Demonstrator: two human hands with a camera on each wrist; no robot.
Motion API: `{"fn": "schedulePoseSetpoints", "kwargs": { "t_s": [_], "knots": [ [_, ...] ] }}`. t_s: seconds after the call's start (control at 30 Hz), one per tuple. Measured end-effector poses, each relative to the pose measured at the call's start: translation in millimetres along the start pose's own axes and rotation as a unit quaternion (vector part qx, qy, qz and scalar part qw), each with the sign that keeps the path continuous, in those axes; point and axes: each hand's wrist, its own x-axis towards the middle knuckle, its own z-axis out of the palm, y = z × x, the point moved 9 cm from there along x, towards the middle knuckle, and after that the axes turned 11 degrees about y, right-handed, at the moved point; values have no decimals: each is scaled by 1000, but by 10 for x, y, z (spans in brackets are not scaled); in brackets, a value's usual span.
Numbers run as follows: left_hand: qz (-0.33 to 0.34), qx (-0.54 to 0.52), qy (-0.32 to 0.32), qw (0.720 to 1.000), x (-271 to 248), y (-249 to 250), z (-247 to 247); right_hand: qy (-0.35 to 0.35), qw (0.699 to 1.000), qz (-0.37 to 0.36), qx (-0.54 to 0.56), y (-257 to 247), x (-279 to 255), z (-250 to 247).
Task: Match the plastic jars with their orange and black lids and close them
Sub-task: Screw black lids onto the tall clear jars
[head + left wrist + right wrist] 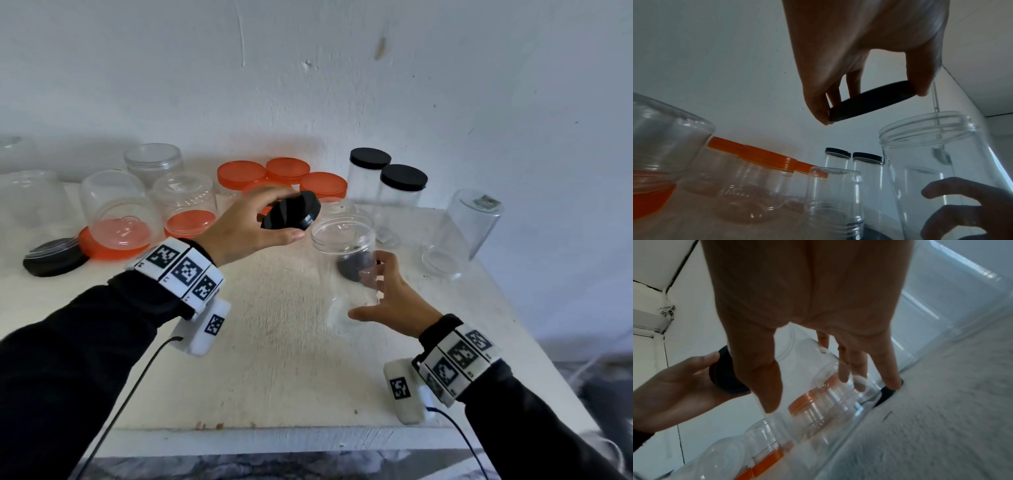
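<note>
- Black lid [292,215] sits pinched in your left hand [247,229], tilted above the open jar [346,260], ready for seating.
- Your right hand [390,298] wraps the jar wall, steadying it.

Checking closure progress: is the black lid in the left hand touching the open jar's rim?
Apart. The left wrist view shows wall between the black lid and the open jar rim.
</note>
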Motion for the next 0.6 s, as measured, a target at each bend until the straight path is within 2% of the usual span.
{"fn": "schedulePoseSetpoints", "kwargs": {
  "t_s": [0.27, 0.43, 0.6],
  "knots": [
    [54, -5, -51, 997, 64, 217, 308, -3, 998, 58, 36, 145, -103, -61],
    [70, -13, -75, 995, 103, 341, 421, 57, 997, 41, 39, 52, -131, -187],
    [87, -9, -98, 991, 107, 432, 520, 70, 995, 33, 68, 31, -126, -196]
  ]
}}
